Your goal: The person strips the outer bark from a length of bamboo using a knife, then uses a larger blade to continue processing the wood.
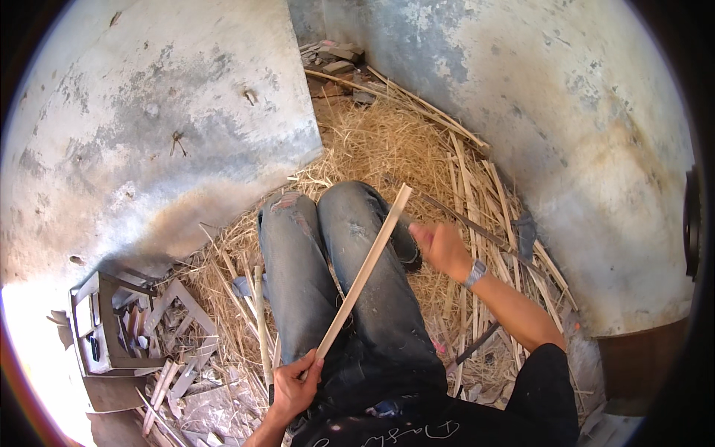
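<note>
A long, pale bamboo strip [365, 272] slants across my thighs, its far end raised beyond my right knee. My left hand [296, 384] grips its near end, fingers wrapped around it. To the right of the strip, apart from it, my right hand [443, 249] is closed and slightly blurred; whatever it may hold is hidden. A watch [475, 273] circles that wrist. Just past the right hand, a long dark narrow bar or blade [484, 232] slants over the loose strips; whether it touches the hand I cannot tell.
Straw-like shavings [380, 141] cover the floor ahead, with long split strips [469, 194] along the right wall [581, 134]. A worn wall [164, 112] stands at left. A wooden frame box [97, 328] and scraps [179, 313] lie lower left. Rubble [339, 59] is heaped in the far corner.
</note>
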The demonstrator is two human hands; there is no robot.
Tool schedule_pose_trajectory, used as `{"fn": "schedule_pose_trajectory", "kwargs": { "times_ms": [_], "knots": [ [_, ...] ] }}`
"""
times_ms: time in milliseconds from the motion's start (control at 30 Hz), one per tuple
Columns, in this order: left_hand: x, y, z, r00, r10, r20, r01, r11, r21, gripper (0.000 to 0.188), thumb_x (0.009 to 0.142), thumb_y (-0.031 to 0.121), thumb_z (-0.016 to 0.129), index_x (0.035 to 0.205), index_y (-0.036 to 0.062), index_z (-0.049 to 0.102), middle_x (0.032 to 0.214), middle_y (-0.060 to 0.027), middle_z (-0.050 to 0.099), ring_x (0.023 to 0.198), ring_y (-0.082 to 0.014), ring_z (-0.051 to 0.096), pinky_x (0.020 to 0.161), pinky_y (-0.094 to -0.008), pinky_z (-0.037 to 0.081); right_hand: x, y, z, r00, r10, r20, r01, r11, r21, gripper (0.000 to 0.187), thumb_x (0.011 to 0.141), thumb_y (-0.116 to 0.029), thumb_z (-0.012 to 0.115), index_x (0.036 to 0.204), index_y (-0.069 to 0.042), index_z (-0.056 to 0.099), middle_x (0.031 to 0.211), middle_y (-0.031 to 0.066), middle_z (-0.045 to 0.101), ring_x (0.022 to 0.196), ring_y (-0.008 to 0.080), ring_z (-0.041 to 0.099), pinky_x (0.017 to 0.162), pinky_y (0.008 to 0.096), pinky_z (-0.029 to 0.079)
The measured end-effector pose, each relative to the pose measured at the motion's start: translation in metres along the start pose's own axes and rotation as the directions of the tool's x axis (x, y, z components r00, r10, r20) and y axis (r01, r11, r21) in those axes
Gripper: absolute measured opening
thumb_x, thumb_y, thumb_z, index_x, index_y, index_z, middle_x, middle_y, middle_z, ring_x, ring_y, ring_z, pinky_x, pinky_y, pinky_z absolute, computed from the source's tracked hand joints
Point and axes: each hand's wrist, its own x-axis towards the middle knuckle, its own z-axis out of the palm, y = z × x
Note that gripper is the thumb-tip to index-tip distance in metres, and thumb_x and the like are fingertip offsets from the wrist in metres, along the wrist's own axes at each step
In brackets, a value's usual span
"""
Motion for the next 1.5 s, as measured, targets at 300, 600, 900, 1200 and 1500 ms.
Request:
{"fn": "schedule_pose_trajectory", "kwargs": {
  "times_ms": [300,600,900,1200,1500],
  "knots": [
    [0.0,0.008,-0.003,0.991,-0.121,0.049,0.124,0.991,-0.055,0.029,0.101,0.017,0.068,0.123,-0.0011,0.073,0.068,0.0,0.064,0.062,-0.0044,0.059,0.057,-0.024,0.048,0.01,-0.002,0.008,1.0,0.03,-0.007,-0.029,0.994,0.105,0.075,0.102,-0.064,0.051,0.056,-0.005,0.058,0.043,0.0135,0.042,0.039,0.0309,0.043,0.044,0.0431,0.036],
    [0.003,-0.006,-0.005,0.989,-0.114,0.093,0.127,0.979,-0.157,0.031,0.102,0.019,0.068,0.126,-0.0011,0.072,0.068,0.0007,0.064,0.058,-0.0042,0.057,0.053,-0.0231,0.046,0.042,0.031,-0.004,0.986,0.072,-0.153,-0.058,0.994,0.089,0.074,0.108,-0.055,0.045,0.058,0.0,0.048,0.047,0.0107,0.035,0.043,0.0232,0.032,0.045,0.0434,0.025],
    [0.017,0.004,-0.021,0.753,-0.247,0.61,0.645,0.456,-0.613,0.034,0.108,0.015,0.055,0.137,-0.0008,0.06,0.064,0.0018,0.037,0.047,-0.0057,0.031,0.043,-0.0225,0.024,-0.042,-0.056,0.006,0.954,-0.253,0.158,0.266,0.962,-0.068,0.071,0.096,-0.069,0.055,0.063,-0.008,0.067,0.048,0.016,0.055,0.044,0.0357,0.059,0.044,0.0459,0.046],
    [0.013,-0.003,-0.02,0.74,-0.213,0.638,0.662,0.397,-0.636,0.034,0.109,0.018,0.055,0.136,0.0003,0.06,0.063,0.0028,0.035,0.045,-0.0056,0.029,0.042,-0.0231,0.022,-0.029,-0.058,-0.005,0.919,-0.339,0.203,0.361,0.928,-0.086,0.077,0.103,-0.066,0.044,0.061,-0.006,0.068,0.047,0.0184,0.055,0.04,0.0365,0.055,0.042,0.0456,0.045],
    [0.016,-0.009,-0.024,0.7,-0.17,0.693,0.708,0.286,-0.645,0.035,0.109,0.02,0.053,0.139,0.0015,0.058,0.063,0.0026,0.036,0.044,-0.0053,0.029,0.042,-0.0229,0.023,-0.027,-0.066,-0.011,0.95,-0.172,0.26,0.203,0.975,-0.096,0.079,0.098,-0.072,0.048,0.054,-0.008,0.061,0.048,0.0189,0.051,0.041,0.0373,0.051,0.042,0.0472,0.039]
  ]
}}
